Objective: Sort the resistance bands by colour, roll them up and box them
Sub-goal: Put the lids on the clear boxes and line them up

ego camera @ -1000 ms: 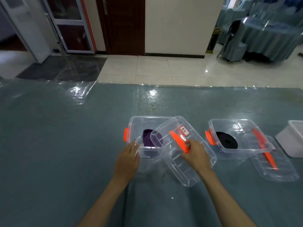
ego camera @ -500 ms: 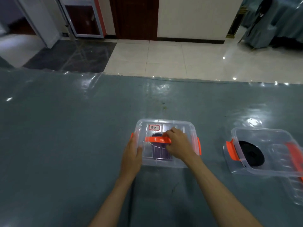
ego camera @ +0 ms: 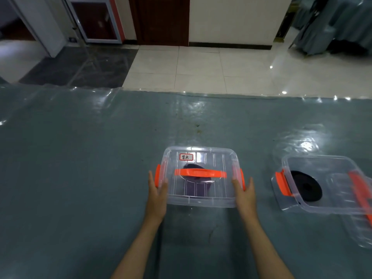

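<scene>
Grey-green cloth under a glossy clear plastic sheet covers the table [ego camera: 80, 178], with pale floor tiles [ego camera: 201, 67] and a dark wooden door [ego camera: 163, 19] beyond its far edge

Between the two hands sits a clear plastic box [ego camera: 201, 196], rectangular with rounded corners, its ribbed transparent lid [ego camera: 219, 160] on top. An orange carry handle [ego camera: 200, 173] lies flat across the lid, and a small red-bordered label [ego camera: 186, 157] with handwritten characters is stuck near its far left corner. Through the lid a rolled purple band [ego camera: 196, 188] shows dimly inside

The left hand [ego camera: 157, 195] rests with straight fingers flat against the box's left end, fingertips at the orange clip [ego camera: 158, 176] there. The right hand [ego camera: 244, 193] mirrors it on the right end, fingers straight and touching the orange clip [ego camera: 242, 179] on that side; neither hand curls round anything

Well off to the right of the right hand stands a second clear box [ego camera: 314, 206], open, with an orange clip [ego camera: 282, 183] on its near-left end. A black band [ego camera: 306, 186] coiled into a flat disc lies inside it. A loose clear lid [ego camera: 360, 230] with an orange handle [ego camera: 360, 190] leans partly against and beyond this box, cut off by the frame's right edge
</scene>
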The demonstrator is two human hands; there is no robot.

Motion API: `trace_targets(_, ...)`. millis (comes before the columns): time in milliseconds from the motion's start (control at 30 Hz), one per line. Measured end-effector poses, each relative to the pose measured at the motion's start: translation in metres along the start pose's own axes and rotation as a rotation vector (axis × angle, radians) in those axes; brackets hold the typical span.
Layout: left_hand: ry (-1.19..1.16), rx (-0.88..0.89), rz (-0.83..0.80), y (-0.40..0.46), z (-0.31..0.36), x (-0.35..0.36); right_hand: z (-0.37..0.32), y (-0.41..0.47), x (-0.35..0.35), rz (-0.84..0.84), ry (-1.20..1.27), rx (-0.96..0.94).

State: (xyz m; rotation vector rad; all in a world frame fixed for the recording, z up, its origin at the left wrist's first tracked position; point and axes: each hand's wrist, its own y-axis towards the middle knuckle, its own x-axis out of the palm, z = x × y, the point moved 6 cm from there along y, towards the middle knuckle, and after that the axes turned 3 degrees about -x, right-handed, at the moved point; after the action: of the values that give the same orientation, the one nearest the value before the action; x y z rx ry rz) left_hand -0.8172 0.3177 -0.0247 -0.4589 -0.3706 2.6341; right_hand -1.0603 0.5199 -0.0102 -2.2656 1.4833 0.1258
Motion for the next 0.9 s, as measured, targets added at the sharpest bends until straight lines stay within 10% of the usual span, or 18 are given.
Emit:
trace_targets(333, 0.227, 0.234, 0.243, -0.03, 0.04, -0.007, -0.025, -0.02, -0.005, 0.178, -0.319, -0.36)
trace_targets(633, 0.806, 0.325, 0.068, -0.047, 0.074, -0.012, -0.047, -0.027, -0.031, -0.157, -0.583, -0.398)
trace_targets(900, 1.147, 0.586, -0.023, -0.155, 0.052, 0.057, 0.004, -0.083, -0.119, -0.1, -0.819, -0.407)
